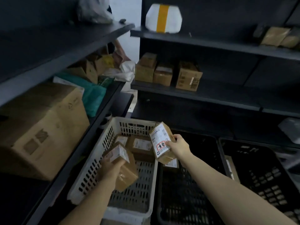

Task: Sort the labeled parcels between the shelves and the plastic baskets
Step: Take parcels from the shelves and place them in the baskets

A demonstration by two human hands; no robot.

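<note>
head view, looking down: my left hand [109, 164] grips a brown parcel [125, 169] by its near end. the thumb lies along the top beside the white label, and the other fingers curl under it, mostly hidden. the parcel hangs tilted over the white basket [90, 169], above its bare slotted floor. two more labelled parcels [139, 144] lie flat, side by side, at the far end of that basket.

my right hand [179, 146] holds a second parcel [159, 142] upright and a little tilted. the thumb presses on its large white label with the red-framed mark, and the fingers wrap round the right edge behind it. this parcel is over the seam between the white basket and the middle black basket [186, 197]. a small labelled parcel [172, 164] lies in that black basket just below it. another black basket [263, 179] stands to the right.

on the dark shelf [227, 95] ahead, three cardboard boxes [163, 73] stand in a row. on the left shelf [86, 143] sit a big carton [40, 127] and a green bag [94, 98].
</note>
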